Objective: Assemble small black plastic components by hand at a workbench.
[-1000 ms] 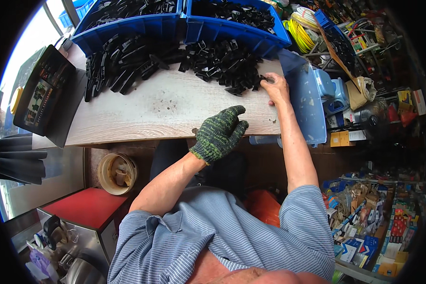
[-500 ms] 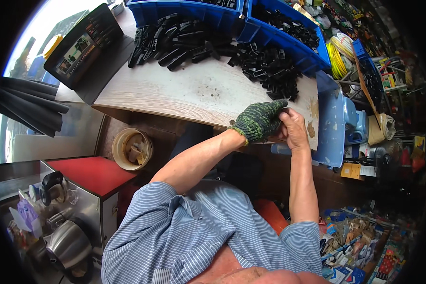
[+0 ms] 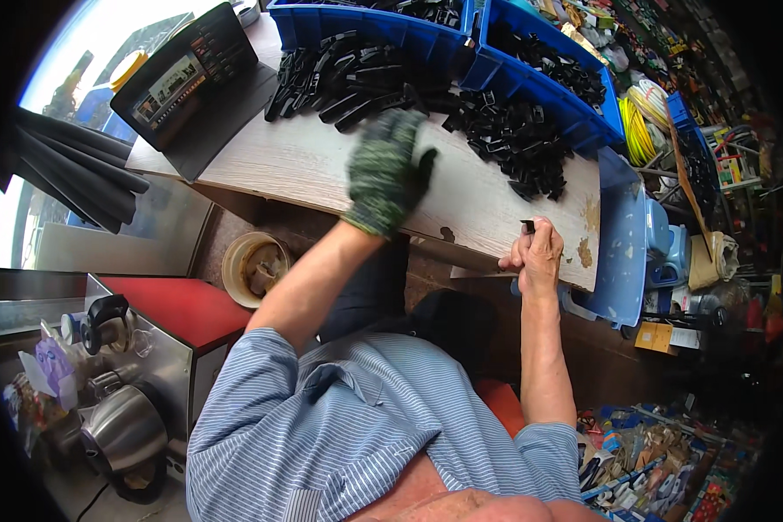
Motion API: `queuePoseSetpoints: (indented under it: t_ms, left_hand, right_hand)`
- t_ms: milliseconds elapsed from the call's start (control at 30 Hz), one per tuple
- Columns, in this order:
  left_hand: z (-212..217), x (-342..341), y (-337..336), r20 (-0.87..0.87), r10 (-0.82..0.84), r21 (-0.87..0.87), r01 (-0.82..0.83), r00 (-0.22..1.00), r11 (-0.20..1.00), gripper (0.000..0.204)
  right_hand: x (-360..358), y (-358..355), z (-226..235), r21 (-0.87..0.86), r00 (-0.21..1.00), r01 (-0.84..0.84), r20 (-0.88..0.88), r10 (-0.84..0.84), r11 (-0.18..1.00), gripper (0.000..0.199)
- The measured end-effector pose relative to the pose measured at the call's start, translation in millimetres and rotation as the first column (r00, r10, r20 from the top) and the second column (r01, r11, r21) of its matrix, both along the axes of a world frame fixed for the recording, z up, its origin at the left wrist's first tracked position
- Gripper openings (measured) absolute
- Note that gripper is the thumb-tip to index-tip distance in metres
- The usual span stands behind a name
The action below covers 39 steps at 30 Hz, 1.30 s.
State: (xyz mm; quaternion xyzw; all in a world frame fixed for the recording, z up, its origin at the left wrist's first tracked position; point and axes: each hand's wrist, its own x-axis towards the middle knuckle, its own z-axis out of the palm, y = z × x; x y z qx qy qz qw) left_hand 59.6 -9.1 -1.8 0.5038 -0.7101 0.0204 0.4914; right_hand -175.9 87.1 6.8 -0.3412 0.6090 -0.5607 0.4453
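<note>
My left hand point(image 3: 384, 174), in a dark green knitted glove, reaches over the table to the near edge of a heap of long black plastic pieces point(image 3: 344, 80). It is blurred by motion, but its fingers look stretched out with the thumb apart, and no held thing shows. My bare right hand point(image 3: 539, 252) is closed at the table's front right edge. Between its thumb and fingers pokes out a small black plastic piece point(image 3: 527, 226). Beyond that hand lies a heap of small black clip-like pieces point(image 3: 518, 143).
Blue bins point(image 3: 539, 104) with black parts line the table's point(image 3: 278, 174) back. A tablet point(image 3: 187, 87) stands at the left. A light blue tub point(image 3: 622, 235) adjoins the right edge; a round bucket point(image 3: 252, 270) sits on the floor. A steel kettle point(image 3: 126, 444) is at lower left.
My hands were together at the table's front right edge. The gloved left hand has moved away left and forward to the long pieces; the right hand stays near that edge, slightly lower.
</note>
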Motion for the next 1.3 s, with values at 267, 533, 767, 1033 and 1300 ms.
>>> queuePoseSetpoints:
  t_ms: [267, 533, 767, 1033, 1300]
  left_hand:
    - [-13, 65, -32, 0.391, 0.078, 0.167, -0.154, 0.917, 0.974, 0.017]
    - [-10, 78, -32, 0.166, 0.051, 0.178, -0.081, 0.985, 0.981, 0.025]
    - [-6, 74, -28, 0.314, 0.083, 0.385, -0.207, 0.946, 0.899, 0.027]
    - [2, 52, 9, 0.328, -0.141, 0.208, 0.075, 0.934, 0.975, 0.012]
    - [15, -18, 52, -0.389, -0.492, 0.458, 0.627, 0.779, 0.630, 0.021]
  right_hand:
    - [1, -4, 0, 0.003, 0.997, 0.076, -0.008, -0.076, 0.997, 0.033]
    - [-2, -3, -8, -0.051, 0.998, 0.048, 0.035, -0.047, 0.998, 0.030]
    - [0, -3, -8, -0.043, 0.996, 0.067, 0.060, -0.065, 0.997, 0.029]
    - [-2, -3, -9, -0.067, 0.993, 0.106, 0.067, -0.102, 0.992, 0.030]
    - [6, -4, -6, 0.005, 0.948, 0.277, 0.163, -0.274, 0.961, 0.037]
